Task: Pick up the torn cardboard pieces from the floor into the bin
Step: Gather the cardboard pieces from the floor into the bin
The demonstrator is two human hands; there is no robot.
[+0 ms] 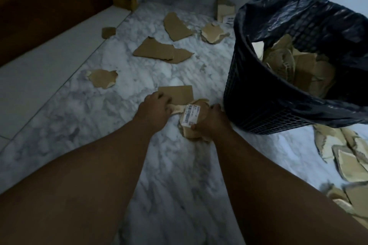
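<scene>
Marble-patterned floor (163,175), white veined with grey, fills a dim room where torn cardboard lies scattered beside a dark mesh bin (264,105) lined with a black plastic bag (310,18). Both bare hands reach down just beside the bin's base: the right hand (209,123) has its fingers closed around a crumpled cardboard piece (191,131) bearing a white barcode label (190,115), while the left hand (154,108) has its fingers curled onto the torn edge of the same bundle, next to a flat rectangular piece (177,93) lying on the floor. Several torn pieces already sit inside the bin (298,67). More remain on the floor beyond the hands: a ragged scrap (102,78) toward the left, a large angular piece (155,49) overlapping another in the middle, a long piece (175,26) farther back, a crumpled one (213,33) close to the bin, and a folded piece (223,7) near the far wall. A further heap of pieces (342,151) lies on the floor past the bin at the right edge. Dark wooden furniture (49,6) stands along the far left.
</scene>
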